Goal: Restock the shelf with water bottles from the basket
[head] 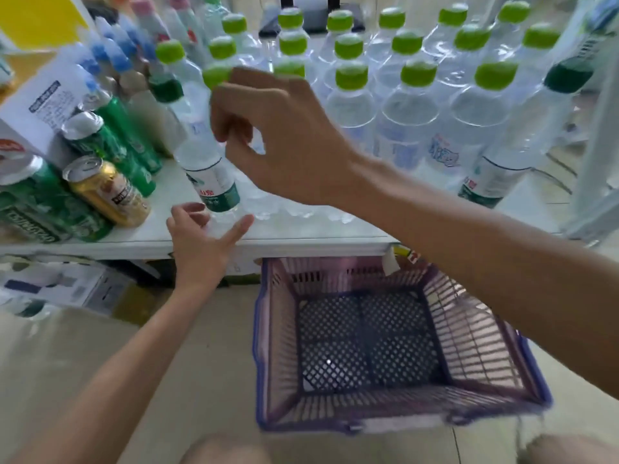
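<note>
Hands first: my right hand (278, 135) reaches in from the right, forearm slanting up across the basket, wrist bent, fingers curled loosely just beside the shoulder of a dark-green-capped water bottle (201, 142). I cannot tell whether the fingertips actually press the plastic, so I cannot say it is gripping. My left hand (201, 239) comes up from the lower left, palm open, fingers spread, at the bottle's base by the front edge of the shelf (318, 236); contact there is also unclear.

That bottle stands tilted, cap leaning left, at the front left of the water group on the white shelf. Behind and to its right stand the lime-capped bottles (415, 95), packed in rows running back; I count roughly seventeen lime caps, though motion blur and my hand hide some. A second dark-green-capped bottle (522, 128) leans at the far right end.

To the left, the room is closed off by green cans (110, 142) and one gold can (107, 192) lying on their sides, near the tilted bottle but apart from it. A strip of bare shelf runs along the front edge, in front of the lime-capped rows.

On the floor below, the purple basket (395, 420) sits just in front of the shelf edge, its mesh bottom bare. My knees show at the bottom edge.
</note>
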